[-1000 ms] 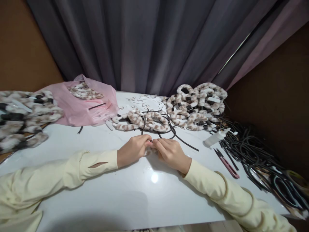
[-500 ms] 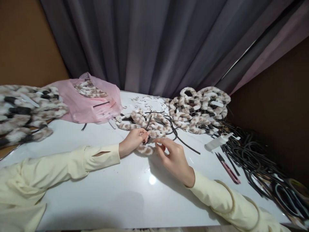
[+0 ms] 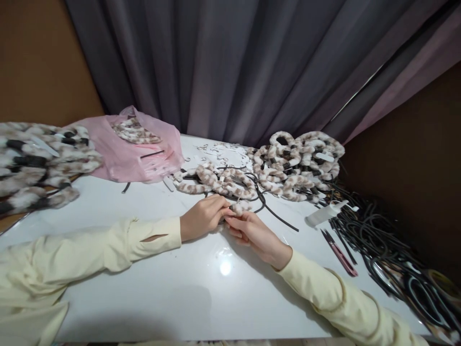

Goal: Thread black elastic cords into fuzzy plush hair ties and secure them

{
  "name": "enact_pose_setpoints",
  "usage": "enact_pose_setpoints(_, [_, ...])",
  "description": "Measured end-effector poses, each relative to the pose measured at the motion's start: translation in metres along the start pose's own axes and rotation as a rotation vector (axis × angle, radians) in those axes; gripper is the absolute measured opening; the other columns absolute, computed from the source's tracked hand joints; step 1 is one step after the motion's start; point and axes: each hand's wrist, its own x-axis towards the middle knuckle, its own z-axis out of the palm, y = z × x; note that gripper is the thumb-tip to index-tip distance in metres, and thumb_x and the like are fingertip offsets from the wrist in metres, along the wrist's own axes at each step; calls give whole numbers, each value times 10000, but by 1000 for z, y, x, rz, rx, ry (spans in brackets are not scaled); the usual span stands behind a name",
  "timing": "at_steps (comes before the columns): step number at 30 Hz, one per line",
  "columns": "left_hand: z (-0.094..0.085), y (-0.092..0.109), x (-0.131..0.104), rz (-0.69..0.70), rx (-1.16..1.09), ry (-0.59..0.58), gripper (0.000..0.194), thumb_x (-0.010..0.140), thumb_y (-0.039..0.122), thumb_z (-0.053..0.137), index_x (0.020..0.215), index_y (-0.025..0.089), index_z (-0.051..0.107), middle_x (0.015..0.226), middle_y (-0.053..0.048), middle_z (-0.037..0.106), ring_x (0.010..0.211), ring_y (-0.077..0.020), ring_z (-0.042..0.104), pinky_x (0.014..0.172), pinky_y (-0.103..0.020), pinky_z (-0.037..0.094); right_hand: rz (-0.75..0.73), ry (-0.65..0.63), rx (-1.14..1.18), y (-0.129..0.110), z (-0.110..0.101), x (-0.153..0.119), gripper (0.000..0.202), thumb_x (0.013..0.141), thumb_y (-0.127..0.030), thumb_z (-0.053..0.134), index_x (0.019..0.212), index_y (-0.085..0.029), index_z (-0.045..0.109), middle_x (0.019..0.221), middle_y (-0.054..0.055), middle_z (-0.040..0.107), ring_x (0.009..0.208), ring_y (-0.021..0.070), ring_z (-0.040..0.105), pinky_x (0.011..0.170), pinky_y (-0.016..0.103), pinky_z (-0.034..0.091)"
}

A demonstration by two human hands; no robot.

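Over the middle of the white table [image 3: 151,288], both hands meet at a short brown-and-white furry tube [image 3: 242,207]. My left hand [image 3: 207,216] is closed on it, thumb and fingers pinched together. My right hand [image 3: 254,233] pinches at the same spot from the right, its fingertips touching those of the left. Most of the join between the fingers is hidden, and a bit of the fur shows below them. Just beyond lie several furry rings [image 3: 236,185] with a black cord [image 3: 281,219] trailing to the right.
A pink plastic bag [image 3: 126,163] and a furry pile [image 3: 46,163] lie left. More furry rings [image 3: 298,163] are heaped back right. Nearer right are a white squeeze bottle [image 3: 324,215], pink-handled snips [image 3: 340,254] and tangled black cords [image 3: 378,235]. Small metal rings [image 3: 219,153] lie at the back.
My right hand has moved left and closed its fingers at my left hand. The furry tube has been turned, so its end now shows above the fingers.
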Motion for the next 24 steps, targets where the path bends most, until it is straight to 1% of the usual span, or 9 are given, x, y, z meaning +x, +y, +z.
enact_pose_setpoints(3, [-2,-6,-1,142,117,-40,228,913,162,339,767,148,514,624,-22,515,595,-134,464,578,-241,412,-1,26,-66,0,0,-1,291,759,-341,602,635,-182,392,492,-98,266,414,35,172,376,190,97])
enact_pose_setpoints(7, [-6,-12,0,249,229,-107,215,906,158,343,772,151,510,648,-47,549,622,-152,468,565,-259,404,41,35,-110,-4,0,-3,328,770,-376,581,601,-184,375,467,-90,295,401,38,179,375,204,93])
enact_pose_setpoints(10, [-8,-11,4,290,286,-82,208,911,170,362,766,151,511,674,-57,576,634,-155,481,552,-257,404,66,-18,-81,-9,1,-6,362,761,-412,606,603,-188,369,450,-101,262,391,36,177,372,202,88])
enact_pose_setpoints(15, [-10,-8,7,356,321,-33,255,912,156,349,701,158,493,662,-59,579,616,-160,479,531,-260,398,42,-77,-123,-13,-1,-10,356,721,-452,645,666,-181,421,454,-116,239,392,29,167,384,200,81])
enact_pose_setpoints(17, [-8,-9,6,341,313,-35,249,909,162,368,695,155,494,624,-49,561,597,-160,482,520,-261,396,35,-78,-154,-13,-2,-10,366,715,-473,641,669,-181,425,437,-118,250,384,29,178,381,198,91])
enact_pose_setpoints(18, [-7,-10,5,306,303,-32,237,911,169,375,712,149,502,613,-43,553,589,-158,487,519,-260,399,32,-74,-166,-13,-3,-9,372,714,-482,637,669,-181,423,431,-118,258,378,29,184,377,196,97])
enact_pose_setpoints(20, [-5,-10,4,193,261,-28,187,918,192,382,828,125,530,650,-42,567,618,-153,524,553,-255,428,19,-61,-187,-12,-4,-7,377,721,-496,625,670,-183,423,424,-118,275,369,29,200,370,190,113])
enact_pose_setpoints(22, [-4,-10,2,85,189,-46,180,924,204,381,983,111,523,744,-53,604,689,-149,564,618,-254,460,-2,-51,-209,-11,-6,-6,368,736,-495,613,675,-181,430,422,-117,282,366,31,215,367,185,130])
enact_pose_setpoints(24, [-3,-8,1,19,120,-86,181,922,197,387,1011,123,525,788,-50,619,728,-147,577,660,-255,470,-21,-42,-229,-10,-6,-5,357,749,-486,603,675,-178,440,423,-116,279,369,32,224,367,181,142])
